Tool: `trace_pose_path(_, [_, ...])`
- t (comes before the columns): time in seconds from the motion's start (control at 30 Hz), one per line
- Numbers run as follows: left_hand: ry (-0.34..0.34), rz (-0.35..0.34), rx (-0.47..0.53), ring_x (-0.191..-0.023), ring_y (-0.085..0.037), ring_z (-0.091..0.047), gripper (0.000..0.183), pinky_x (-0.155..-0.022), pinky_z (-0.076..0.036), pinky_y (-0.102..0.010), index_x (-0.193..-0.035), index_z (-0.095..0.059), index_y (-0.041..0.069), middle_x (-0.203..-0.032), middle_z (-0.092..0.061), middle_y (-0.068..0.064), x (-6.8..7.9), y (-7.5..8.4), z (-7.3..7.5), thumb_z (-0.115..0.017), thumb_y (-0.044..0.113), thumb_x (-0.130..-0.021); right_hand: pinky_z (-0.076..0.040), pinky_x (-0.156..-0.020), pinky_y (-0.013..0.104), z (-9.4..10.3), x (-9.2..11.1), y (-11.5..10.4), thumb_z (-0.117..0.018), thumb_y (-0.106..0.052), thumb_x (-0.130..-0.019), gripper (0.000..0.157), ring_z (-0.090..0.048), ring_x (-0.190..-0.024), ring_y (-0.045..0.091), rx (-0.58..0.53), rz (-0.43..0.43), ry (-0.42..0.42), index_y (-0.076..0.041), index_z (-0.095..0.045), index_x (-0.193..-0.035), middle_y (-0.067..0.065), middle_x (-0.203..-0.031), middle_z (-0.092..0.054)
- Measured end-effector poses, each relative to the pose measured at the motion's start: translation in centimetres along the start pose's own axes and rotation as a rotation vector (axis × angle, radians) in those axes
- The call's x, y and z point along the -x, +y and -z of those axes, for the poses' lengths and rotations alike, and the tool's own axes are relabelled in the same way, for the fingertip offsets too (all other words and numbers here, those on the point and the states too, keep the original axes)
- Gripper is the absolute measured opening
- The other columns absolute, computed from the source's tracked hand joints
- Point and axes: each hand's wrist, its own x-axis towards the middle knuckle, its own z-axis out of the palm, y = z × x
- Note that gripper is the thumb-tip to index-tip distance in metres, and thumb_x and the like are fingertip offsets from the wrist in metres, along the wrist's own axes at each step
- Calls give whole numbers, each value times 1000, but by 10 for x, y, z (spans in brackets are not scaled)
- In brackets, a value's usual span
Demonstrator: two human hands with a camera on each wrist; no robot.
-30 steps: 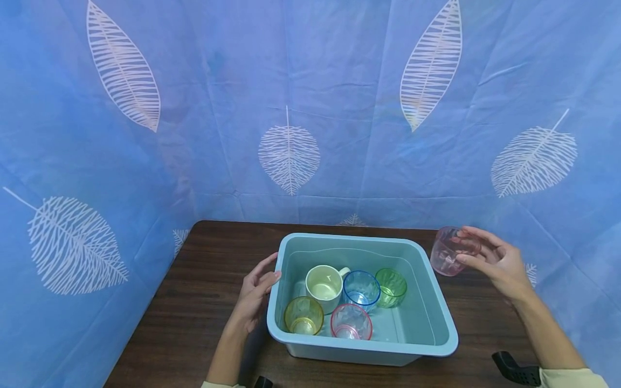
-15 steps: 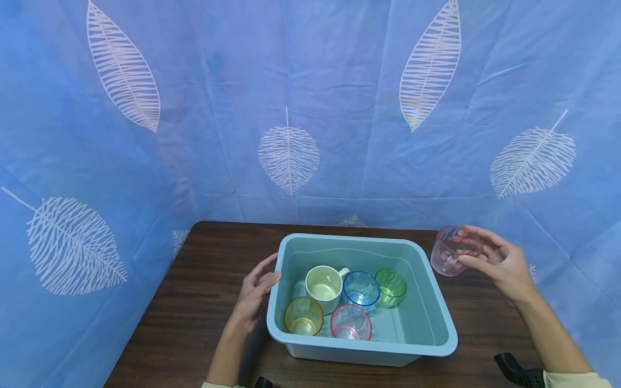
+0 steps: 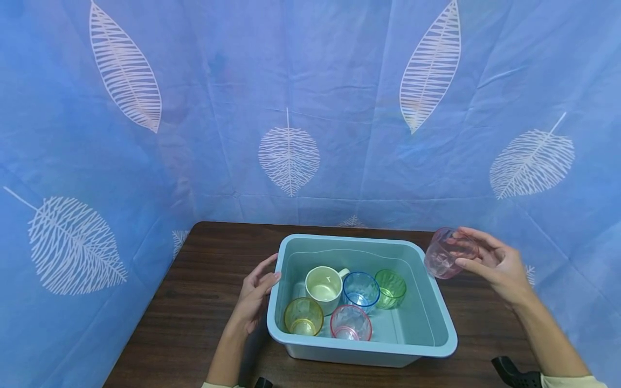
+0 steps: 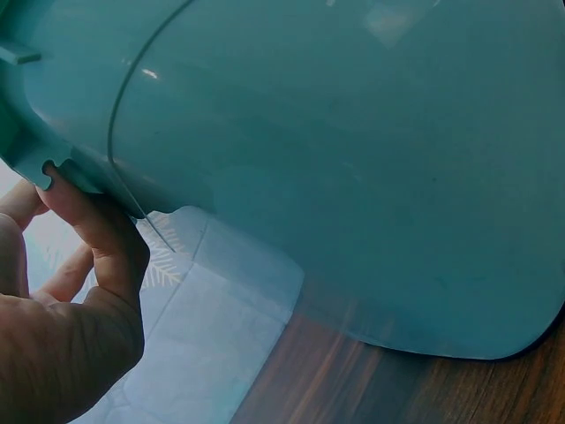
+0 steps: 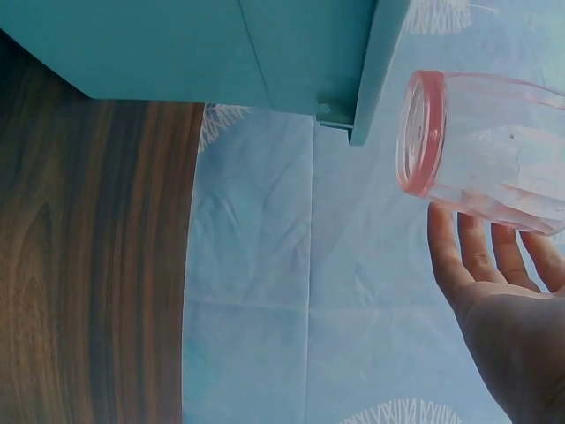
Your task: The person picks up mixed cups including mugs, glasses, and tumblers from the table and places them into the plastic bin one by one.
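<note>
My right hand (image 3: 499, 269) holds a clear pink glass (image 3: 447, 256), tilted, above the right rim of a light blue plastic tub (image 3: 427, 302). In the right wrist view the same glass (image 5: 494, 150) appears side on, its thick pink base towards the tub. At the opposite side, my left hand (image 3: 254, 291) grips the tub's left rim, the thumb on top. Inside the tub are a pale green mug (image 3: 324, 284), a blue glass (image 3: 361, 291), a green glass (image 3: 390, 288), a yellow glass (image 3: 303, 318) and a red-rimmed glass (image 3: 350, 326).
The tub stands on a dark brown wooden table (image 3: 204, 280). Behind the table and at its sides hangs a blue cloth (image 3: 339, 161) with white leaf prints. Inside the tub, the glasses and mug sit towards the left and middle.
The pink glass has moved slightly left and tilted more, now over the tub's right rim. My left hand and the things in the tub have stayed in place.
</note>
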Motion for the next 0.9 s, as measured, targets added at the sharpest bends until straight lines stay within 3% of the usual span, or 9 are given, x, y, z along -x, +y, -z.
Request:
trace_pose_path(0.37, [5,0,5,-101,-29,-74,51,-87,-59,-46,-150,-54,16,-125,-69,-24,1,-1,0,-68,19,-101,-59,-86,30,-8,-4,-3,-55,32,-86,61,-68,-117,22,-46,13,-88,19,-42,-144,17,-132,-65])
trace_pose_path(0.53, [8,6,4,-103,-30,-73,51,-84,-60,-41,-150,-54,17,-125,-70,-23,0,-1,0,-68,21,-101,-59,-88,30,-12,-5,-4,-59,29,-87,61,-67,-119,22,-17,5,-105,20,-40,-145,17,-133,-63])
trace_pose_path(0.9, [14,4,-13,-104,-32,-72,51,-82,-60,-38,-149,-55,17,-126,-69,-23,0,-1,0,-69,24,-101,-59,-86,32,-18,-7,-5,-52,34,-86,63,-68,-118,23,-9,12,-135,21,-39,-145,16,-135,-64])
